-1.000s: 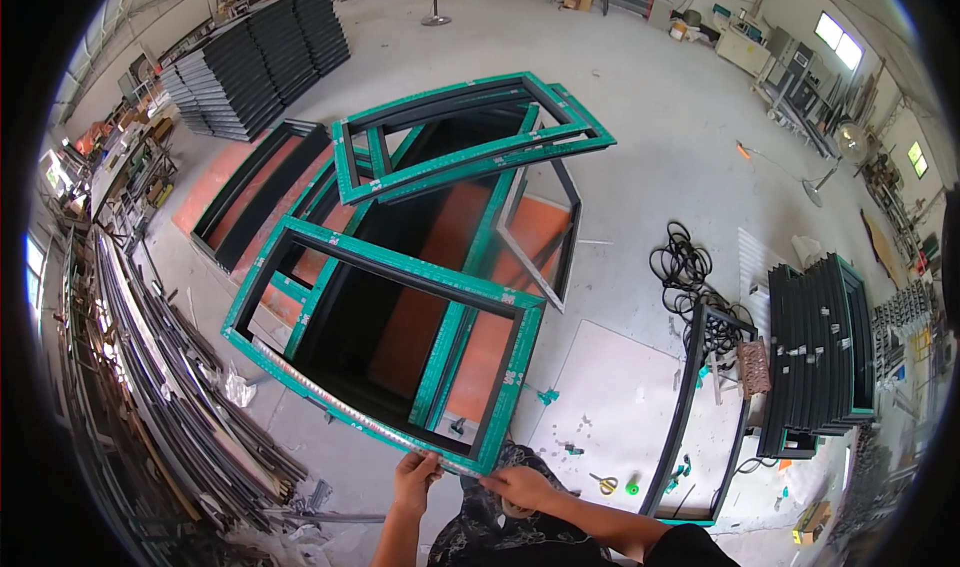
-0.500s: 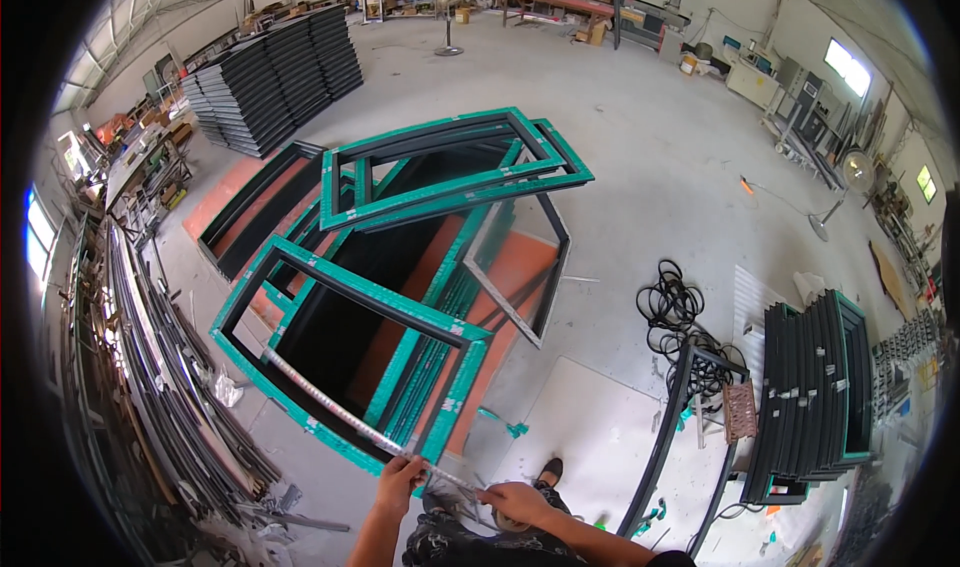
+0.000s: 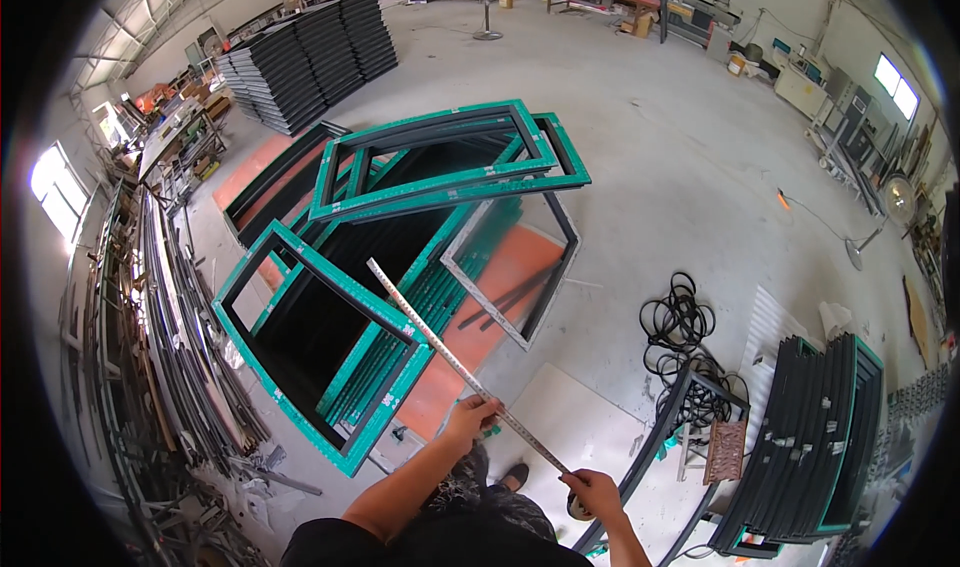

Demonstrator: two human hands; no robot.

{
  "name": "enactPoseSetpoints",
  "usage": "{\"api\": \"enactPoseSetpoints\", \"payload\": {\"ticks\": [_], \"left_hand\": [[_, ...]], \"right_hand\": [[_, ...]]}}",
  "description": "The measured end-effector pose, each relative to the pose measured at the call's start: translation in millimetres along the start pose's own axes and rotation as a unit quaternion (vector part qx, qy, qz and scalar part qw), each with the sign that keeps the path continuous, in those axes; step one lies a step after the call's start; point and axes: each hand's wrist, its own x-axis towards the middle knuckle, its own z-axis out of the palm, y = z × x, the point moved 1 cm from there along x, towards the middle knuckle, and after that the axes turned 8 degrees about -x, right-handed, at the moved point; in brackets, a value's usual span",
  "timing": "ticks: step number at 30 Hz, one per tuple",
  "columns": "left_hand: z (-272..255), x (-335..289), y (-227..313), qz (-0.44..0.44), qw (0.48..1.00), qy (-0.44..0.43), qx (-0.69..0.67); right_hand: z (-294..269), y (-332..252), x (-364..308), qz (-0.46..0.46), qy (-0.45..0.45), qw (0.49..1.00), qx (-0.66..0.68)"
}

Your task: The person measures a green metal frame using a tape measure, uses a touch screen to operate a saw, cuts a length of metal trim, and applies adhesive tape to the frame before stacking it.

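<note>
A pale tape measure blade (image 3: 440, 347) runs slantwise from my right hand up past the green-taped window frame. My left hand (image 3: 474, 417) pinches the blade partway along, just off the frame's near right corner. At the lower right, my right hand (image 3: 597, 494) closes around the tape measure's round case (image 3: 579, 509), mostly hidden by the fingers. The blade's free end sticks out over the dark opening between the frames. The nearest green-taped window frame (image 3: 300, 427) leans tilted on the pile, and another green-taped frame (image 3: 440, 202) lies across the pile's far side.
Orange-red boards (image 3: 470, 367) lie under the pile. Long metal profiles (image 3: 190, 327) are heaped at the left. Black coiled strips (image 3: 680, 317), a brown latticed basket (image 3: 725, 451) and stacked dark frames (image 3: 800, 437) stand at the right. A tall stack of dark frames (image 3: 310, 62) is farther back.
The tape blade has come away from the near frame's lower edge and swung right, past its right corner. Both hands have moved right and up. The whole view has shifted too.
</note>
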Motion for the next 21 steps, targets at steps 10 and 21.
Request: {"api": "enactPoseSetpoints", "payload": {"ticks": [10, 21], "left_hand": [[-20.3, 137.8, 76.7, 0.074, 0.985, 0.141, -0.071], [18.3, 355.4, 187.7, 0.060, 0.977, 0.168, -0.115]], "right_hand": [[-44.6, -40.9, 127.2, -0.077, -0.051, 0.993, -0.067], [-194.5, -170.3, 311.2, -0.113, 0.023, 0.974, -0.196]]}}
